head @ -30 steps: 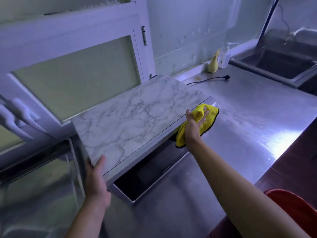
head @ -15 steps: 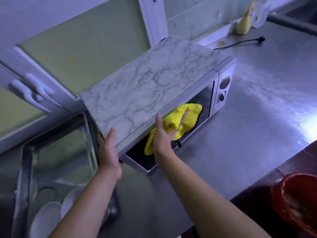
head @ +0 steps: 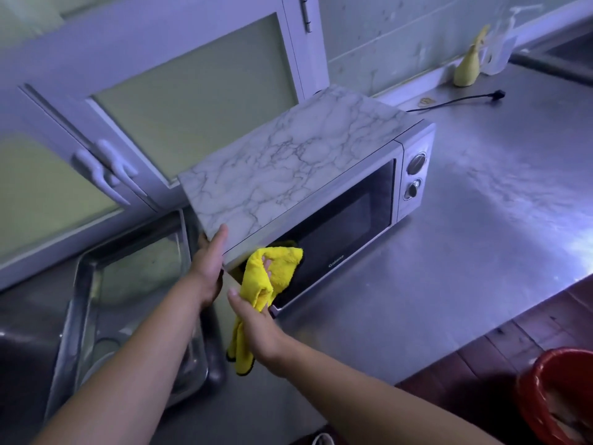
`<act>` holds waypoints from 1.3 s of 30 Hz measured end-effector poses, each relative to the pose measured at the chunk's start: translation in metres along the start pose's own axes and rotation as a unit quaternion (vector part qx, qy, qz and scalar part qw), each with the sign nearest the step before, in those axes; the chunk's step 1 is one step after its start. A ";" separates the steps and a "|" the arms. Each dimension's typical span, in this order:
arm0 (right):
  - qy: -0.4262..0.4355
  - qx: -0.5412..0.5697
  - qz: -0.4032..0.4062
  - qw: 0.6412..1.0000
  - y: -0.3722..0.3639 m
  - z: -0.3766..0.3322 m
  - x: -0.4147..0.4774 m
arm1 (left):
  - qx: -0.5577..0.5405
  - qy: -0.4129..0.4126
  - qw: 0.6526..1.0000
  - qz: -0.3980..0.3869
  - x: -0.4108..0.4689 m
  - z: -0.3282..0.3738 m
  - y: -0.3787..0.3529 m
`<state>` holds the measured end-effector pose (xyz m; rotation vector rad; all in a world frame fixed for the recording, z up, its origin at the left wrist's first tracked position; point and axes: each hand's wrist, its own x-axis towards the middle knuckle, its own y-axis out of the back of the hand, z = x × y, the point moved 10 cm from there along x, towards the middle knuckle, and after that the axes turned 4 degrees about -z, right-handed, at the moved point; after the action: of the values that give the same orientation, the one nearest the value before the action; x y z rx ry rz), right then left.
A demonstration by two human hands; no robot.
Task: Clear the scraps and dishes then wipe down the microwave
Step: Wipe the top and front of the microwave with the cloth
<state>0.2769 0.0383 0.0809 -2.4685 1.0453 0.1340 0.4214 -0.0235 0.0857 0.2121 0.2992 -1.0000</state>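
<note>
A silver microwave (head: 369, 200) with a marble-patterned top stands on the steel counter, its dark glass door facing right-front. My left hand (head: 208, 268) grips the microwave's near left corner, thumb on the marble top. My right hand (head: 256, 329) holds a yellow cloth (head: 269, 271) bunched against the lower left end of the door; part of the cloth hangs below my palm. Two knobs (head: 415, 175) sit at the door's right.
A steel sink (head: 80, 309) with dishes lies at the left of the microwave. White wall cabinets (head: 160, 101) hang behind. A black power cord (head: 465, 99) and a soap bottle (head: 500, 36) are at the far counter. A red bin (head: 558, 399) stands on the floor at the lower right.
My right hand has drawn the yellow cloth leftward along the door, from its right end to its lower left end. My left hand stays on the microwave's corner.
</note>
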 end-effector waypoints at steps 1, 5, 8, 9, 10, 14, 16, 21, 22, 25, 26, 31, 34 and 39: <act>-0.039 0.012 -0.039 0.998 0.000 0.006 -0.009 | 0.019 -0.004 1.000 -0.001 0.000 0.002 -0.001; -0.162 0.125 -0.127 0.971 0.021 0.018 -0.053 | 0.122 -0.021 0.991 0.054 -0.010 0.019 0.001; -0.175 0.214 -0.099 0.956 0.058 0.011 -0.079 | 0.212 -0.085 0.966 0.121 -0.022 0.048 0.001; -0.170 0.240 -0.079 0.952 0.073 0.006 -0.087 | 0.247 -0.113 0.950 0.154 -0.028 0.061 0.002; -0.158 0.270 -0.067 0.947 0.088 0.001 -0.094 | 0.287 -0.141 0.930 0.180 -0.030 0.073 0.002; -0.084 0.347 -0.018 0.934 0.143 -0.026 -0.106 | 0.399 -0.111 0.895 0.165 -0.018 0.092 -0.012; -0.061 0.363 0.012 0.930 0.165 -0.035 -0.110 | 0.442 -0.081 0.883 0.134 -0.007 0.093 -0.019; -0.029 0.338 0.146 0.929 0.235 -0.045 -0.110 | 0.521 -0.061 0.843 0.116 0.019 0.101 -0.031; -0.014 0.321 0.177 0.930 0.247 -0.052 -0.109 | 0.539 -0.065 0.831 0.122 0.022 0.102 -0.033; 0.025 0.240 0.266 0.933 0.279 -0.076 -0.099 | 0.592 -0.088 0.785 0.156 0.019 0.102 -0.041; 0.052 0.195 0.299 0.933 0.290 -0.087 -0.093 | 0.604 -0.101 0.774 0.164 0.017 0.101 -0.044; 0.201 -0.078 0.374 0.902 0.324 -0.152 -0.038 | 0.624 -0.136 0.748 0.184 0.018 0.105 -0.044; 0.192 -0.288 0.331 0.878 0.302 -0.167 0.016 | 0.616 -0.129 0.755 0.184 0.019 0.102 -0.041; 0.219 -0.340 0.379 0.832 0.304 -0.155 0.048 | 0.598 -0.116 0.772 0.182 0.019 0.101 -0.040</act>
<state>0.0845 -0.2472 0.0945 -2.5289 2.5245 0.2183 0.4123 -0.0908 0.1730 1.2526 -0.6528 -0.6844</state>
